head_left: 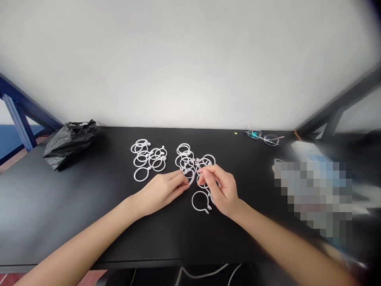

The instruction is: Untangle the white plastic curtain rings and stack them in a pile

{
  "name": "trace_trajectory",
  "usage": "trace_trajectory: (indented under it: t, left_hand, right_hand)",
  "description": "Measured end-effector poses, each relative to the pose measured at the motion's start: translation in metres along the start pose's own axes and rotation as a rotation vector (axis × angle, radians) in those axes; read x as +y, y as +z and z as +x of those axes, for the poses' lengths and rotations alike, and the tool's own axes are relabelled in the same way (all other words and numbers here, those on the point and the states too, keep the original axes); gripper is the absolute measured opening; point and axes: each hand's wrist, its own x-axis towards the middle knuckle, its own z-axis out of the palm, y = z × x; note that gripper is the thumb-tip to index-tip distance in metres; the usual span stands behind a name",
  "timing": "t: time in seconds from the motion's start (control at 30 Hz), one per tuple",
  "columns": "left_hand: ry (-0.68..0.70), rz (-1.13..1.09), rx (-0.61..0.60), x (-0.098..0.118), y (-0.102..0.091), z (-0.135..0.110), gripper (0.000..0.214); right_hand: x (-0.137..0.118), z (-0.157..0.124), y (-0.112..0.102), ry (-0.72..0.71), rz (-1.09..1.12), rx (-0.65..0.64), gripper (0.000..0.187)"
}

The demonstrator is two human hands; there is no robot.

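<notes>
My left hand [162, 190] pinches a white plastic snap ring [192, 178] between thumb and fingers, just above the black table. Close beside it on the right is my right hand [222, 188], its fingers curled and the thumb near the index finger; whether anything lies between them I cannot make out. Under and behind the right hand lie several white rings [210, 155], partly hidden by it. One unclasped ring [200, 201] rests in front, its clasp ends apart. Behind my fingertips sits a middle cluster of overlapping rings [183, 149]. Farther left lies another group of rings [141, 174].
A crumpled black plastic bag [70, 143] stands at the table's back left. Eyeglasses [263, 138] lie at the back right, near a small yellow speck [235, 133]. A blurred, pixelated white and blue item [312, 182] occupies the right side. Behind the black table [89, 230] rises a pale wall.
</notes>
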Motion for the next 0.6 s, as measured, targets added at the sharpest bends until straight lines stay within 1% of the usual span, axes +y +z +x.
trace_trajectory:
  t: [0.07,0.17,0.23,0.3,0.37,0.43,0.5,0.6]
  left_hand:
    - [-0.092,-0.221,0.052,0.002,-0.003,0.001,0.017]
    - [-0.227,-0.615,0.113,0.005,-0.007,0.003,0.021]
    - [-0.276,-0.844,0.126,0.005,-0.010,0.005,0.024]
    - [-0.293,-1.000,0.120,0.004,-0.012,0.005,0.025]
    - [-0.305,-1.107,0.112,0.003,-0.013,0.004,0.024]
    - [-0.311,-1.180,0.107,0.002,-0.013,0.003,0.023]
    - [-0.318,-1.216,0.107,0.002,-0.013,0.002,0.024]
    - [-0.331,-1.219,0.105,0.003,-0.013,0.002,0.026]
  right_hand:
    - [-0.001,0.000,0.001,-0.002,-0.003,0.029,0.016]
    - [-0.002,0.002,0.001,0.005,0.005,0.056,0.010]
    - [-0.002,0.003,0.002,0.013,0.009,0.042,0.009]
    - [-0.002,0.004,0.002,0.016,0.008,0.018,0.016]
    - [-0.002,0.004,0.003,0.012,0.007,-0.004,0.023]
    - [-0.001,0.003,0.003,0.003,0.008,-0.030,0.025]
    - [-0.001,0.003,0.004,-0.006,0.007,-0.044,0.021]
    - [0.000,0.003,0.006,-0.021,-0.006,-0.029,0.012]
